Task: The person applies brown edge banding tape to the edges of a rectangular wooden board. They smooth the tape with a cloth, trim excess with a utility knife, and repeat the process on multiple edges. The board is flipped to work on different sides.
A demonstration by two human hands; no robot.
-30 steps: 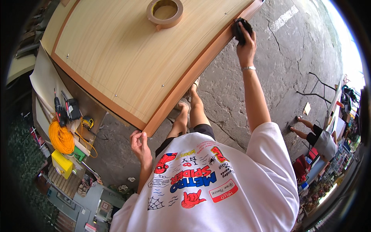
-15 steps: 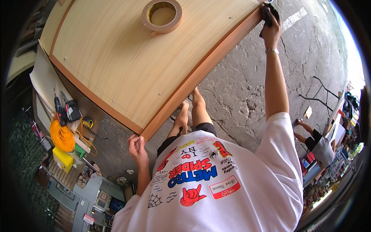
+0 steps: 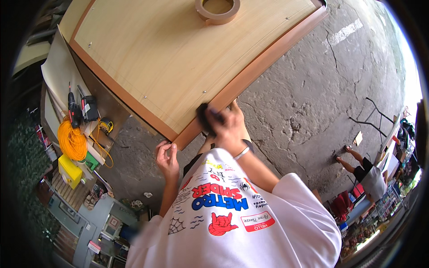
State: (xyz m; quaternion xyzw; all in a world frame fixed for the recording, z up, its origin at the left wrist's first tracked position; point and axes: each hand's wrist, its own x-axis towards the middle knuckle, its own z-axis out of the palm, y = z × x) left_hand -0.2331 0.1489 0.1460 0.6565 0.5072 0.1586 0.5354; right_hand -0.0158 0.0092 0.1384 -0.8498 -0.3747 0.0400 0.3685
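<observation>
A pale wood-grain panel (image 3: 170, 53) with brown edging strips (image 3: 268, 55) fills the upper middle. A roll of brown tape (image 3: 218, 19) lies on it. My left hand (image 3: 167, 158) is at the near corner, fingers curled and pinching the end of the edging strip there. My right hand (image 3: 229, 129), blurred by motion, holds a black pad or cloth (image 3: 208, 117) on the near-right edging strip, a little way from that corner.
At the left, a ledge holds a drill (image 3: 73, 109), orange cord coil (image 3: 71, 142), tape measure (image 3: 107, 127) and yellow box (image 3: 67, 172). Cracked concrete floor (image 3: 304, 102) lies right. Another person (image 3: 371, 181) is among tables and metal frames (image 3: 371, 129) at far right.
My right hand with the black pad has moved from the strip's far end back down toward the near corner. The panel appears slightly shifted right and upward. My left hand remains at the corner.
</observation>
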